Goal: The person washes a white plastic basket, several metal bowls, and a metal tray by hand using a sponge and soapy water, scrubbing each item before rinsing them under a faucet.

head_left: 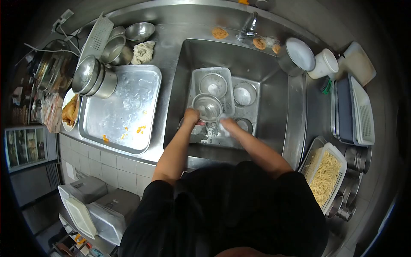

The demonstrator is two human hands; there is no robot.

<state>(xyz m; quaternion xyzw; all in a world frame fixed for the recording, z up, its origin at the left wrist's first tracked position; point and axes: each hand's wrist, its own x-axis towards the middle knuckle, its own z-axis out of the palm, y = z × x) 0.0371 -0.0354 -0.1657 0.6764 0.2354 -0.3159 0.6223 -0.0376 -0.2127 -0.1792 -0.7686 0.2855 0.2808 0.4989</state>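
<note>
My left hand (192, 115) grips the rim of a round metal bowl (207, 106) and holds it tilted over the sink (269, 107). At the bowl's lower right edge, my right hand (230, 125) is closed on a small white sponge-like thing (224, 121), too blurred to name surely. Behind the bowl, a white plastic basket (231, 79) stands in the sink with another metal bowl (213, 85) in it. Beside it on the right sits a round metal container (245, 94). Below my hands are more metal containers, one of them (244, 125) near my right wrist.
Left of the sink, a metal tray (115, 144) with orange scraps carries stacked metal pots (105, 83). A faucet (249, 28) rises at the back, near orange scrubbers (219, 33). A large pot (296, 56) and a basket of noodles (325, 177) stand on the right.
</note>
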